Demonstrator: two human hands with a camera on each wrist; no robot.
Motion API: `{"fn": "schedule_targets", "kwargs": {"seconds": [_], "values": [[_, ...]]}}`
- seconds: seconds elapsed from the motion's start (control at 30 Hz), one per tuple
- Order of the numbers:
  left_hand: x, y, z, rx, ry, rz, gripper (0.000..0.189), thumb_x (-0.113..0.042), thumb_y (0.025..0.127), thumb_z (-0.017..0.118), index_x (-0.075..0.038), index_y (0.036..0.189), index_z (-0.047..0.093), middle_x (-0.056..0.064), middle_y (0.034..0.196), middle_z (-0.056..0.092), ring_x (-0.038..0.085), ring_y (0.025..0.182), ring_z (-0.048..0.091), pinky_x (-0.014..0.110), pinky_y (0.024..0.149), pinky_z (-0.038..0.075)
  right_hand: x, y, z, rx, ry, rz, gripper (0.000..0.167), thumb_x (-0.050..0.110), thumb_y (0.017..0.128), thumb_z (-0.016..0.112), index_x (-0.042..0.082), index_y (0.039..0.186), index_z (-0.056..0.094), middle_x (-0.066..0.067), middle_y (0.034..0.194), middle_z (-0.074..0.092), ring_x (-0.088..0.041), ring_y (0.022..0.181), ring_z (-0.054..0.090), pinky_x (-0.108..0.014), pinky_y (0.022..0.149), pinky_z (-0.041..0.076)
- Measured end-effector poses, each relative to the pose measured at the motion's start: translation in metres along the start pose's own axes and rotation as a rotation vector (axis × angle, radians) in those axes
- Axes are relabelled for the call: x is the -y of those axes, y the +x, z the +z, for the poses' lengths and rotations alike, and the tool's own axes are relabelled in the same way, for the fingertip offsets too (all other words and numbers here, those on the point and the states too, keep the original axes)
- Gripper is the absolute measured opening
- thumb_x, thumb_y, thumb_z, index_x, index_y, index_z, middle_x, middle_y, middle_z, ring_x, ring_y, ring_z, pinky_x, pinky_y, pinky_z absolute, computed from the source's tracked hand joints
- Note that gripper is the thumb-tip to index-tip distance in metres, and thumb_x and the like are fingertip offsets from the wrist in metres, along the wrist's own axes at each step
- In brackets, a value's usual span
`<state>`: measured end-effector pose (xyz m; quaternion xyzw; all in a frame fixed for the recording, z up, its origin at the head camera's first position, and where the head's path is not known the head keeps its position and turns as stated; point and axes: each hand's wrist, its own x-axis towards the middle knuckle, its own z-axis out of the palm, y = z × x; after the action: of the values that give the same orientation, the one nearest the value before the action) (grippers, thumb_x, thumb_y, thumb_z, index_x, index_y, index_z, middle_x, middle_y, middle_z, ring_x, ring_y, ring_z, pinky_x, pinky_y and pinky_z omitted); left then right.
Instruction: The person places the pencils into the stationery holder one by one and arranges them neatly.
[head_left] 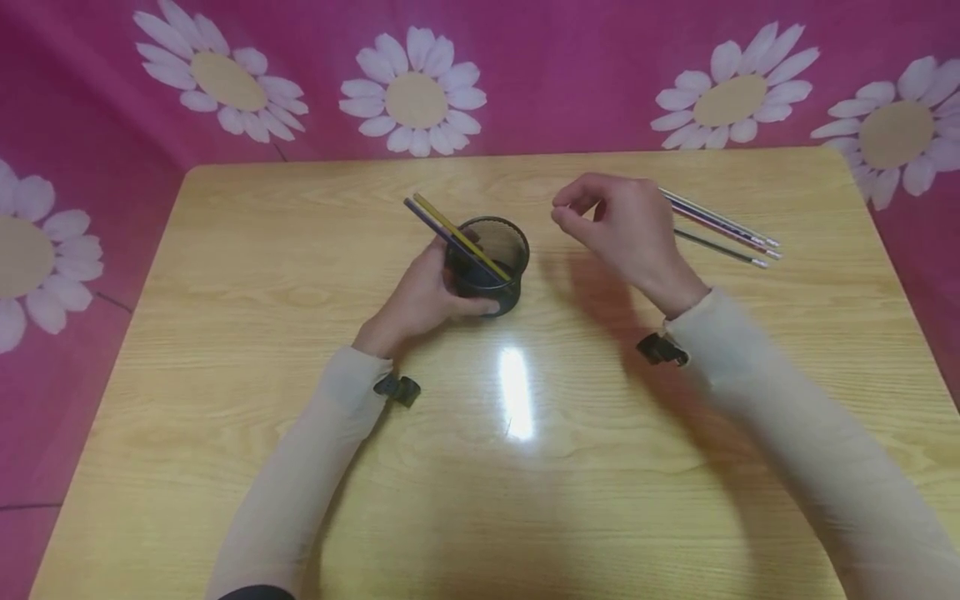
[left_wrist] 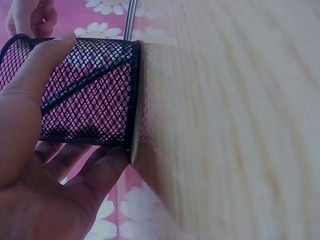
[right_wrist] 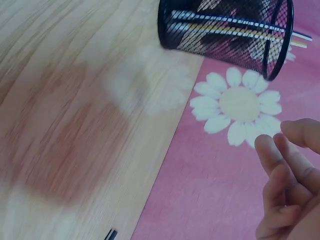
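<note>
My left hand [head_left: 416,296] grips a black mesh pencil cup [head_left: 513,292] that stands upright on the table, thumb along the near side and fingers round the other. Two pencils lean inside it toward the left, one yellow [head_left: 441,220] and one dark blue [head_left: 422,214]. In the left wrist view the thumb lies across the mesh wall [left_wrist: 95,95]. To the right of the cup, my right hand [head_left: 630,225] hovers above the table, its fingers loosely bent. Nothing shows between its thumb and fingertips in the right wrist view.
Several loose pencils [head_left: 720,218] lie slanted on the table behind and right of my right hand, one darker pencil [head_left: 720,247] a little apart, white eraser ends outward. The wooden table [head_left: 247,333] ends at a pink flowered cloth [head_left: 540,75]. Light glares on the table [head_left: 516,392].
</note>
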<state>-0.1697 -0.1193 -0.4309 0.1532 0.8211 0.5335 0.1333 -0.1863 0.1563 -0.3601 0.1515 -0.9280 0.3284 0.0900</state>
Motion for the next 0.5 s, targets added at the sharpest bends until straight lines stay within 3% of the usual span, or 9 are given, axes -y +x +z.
{"fn": "schedule_targets", "kwargs": {"seconds": [0.5], "values": [[0.001,0.000,0.000,0.000,0.013,0.019,0.101,-0.016,0.077,0.103,-0.005,0.158,0.044,0.012,0.150,0.059,0.023,0.141,0.052,0.040,0.122,0.040,-0.035,-0.006,-0.020,0.046,-0.083,0.069,0.020,0.024,0.103,0.076,0.007,0.112,0.082,-0.014,0.100,0.079,-0.030,0.079,0.063,-0.040,0.073,0.041]]}}
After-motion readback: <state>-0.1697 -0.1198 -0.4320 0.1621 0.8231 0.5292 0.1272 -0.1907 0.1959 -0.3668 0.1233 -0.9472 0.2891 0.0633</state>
